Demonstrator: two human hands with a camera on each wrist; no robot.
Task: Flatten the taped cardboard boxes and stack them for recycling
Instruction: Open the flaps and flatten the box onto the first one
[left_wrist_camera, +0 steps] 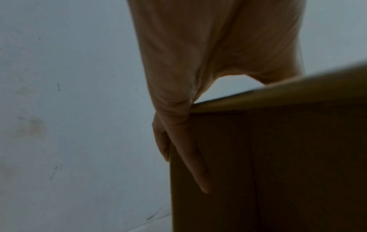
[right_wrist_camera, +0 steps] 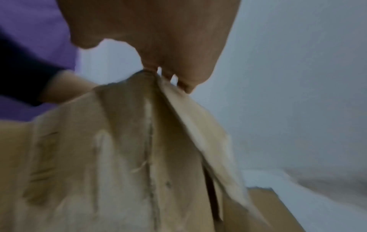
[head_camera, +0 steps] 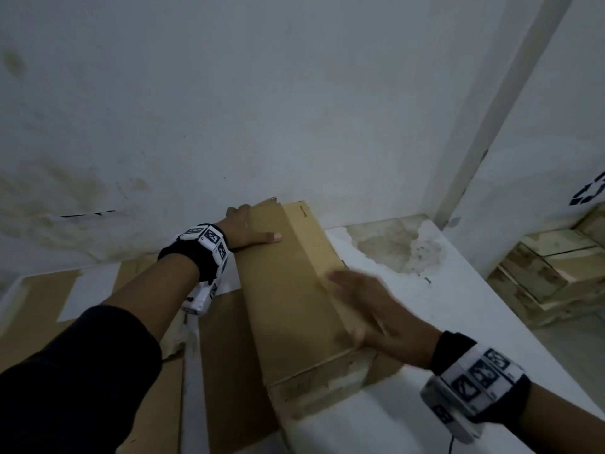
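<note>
Cardboard box (head_camera: 291, 290) gripped at its far corner by left hand (head_camera: 245, 231), right hand (head_camera: 376, 309) pressing flat.

Your right hand (head_camera: 376, 309) is motion-blurred in the head view, so you cannot tell how its fingers lie on the cardboard box (head_camera: 294, 290). Your left hand (head_camera: 245, 229) reaches over the box's far left corner; its fingers beyond the edge are hidden. The box's lower face stays too dark in the left wrist view. Flattened cardboard (head_camera: 226, 371) beneath is cut off by the bottom edge. The print (head_camera: 589, 191) at the right edge is cropped and unreadable.
</note>
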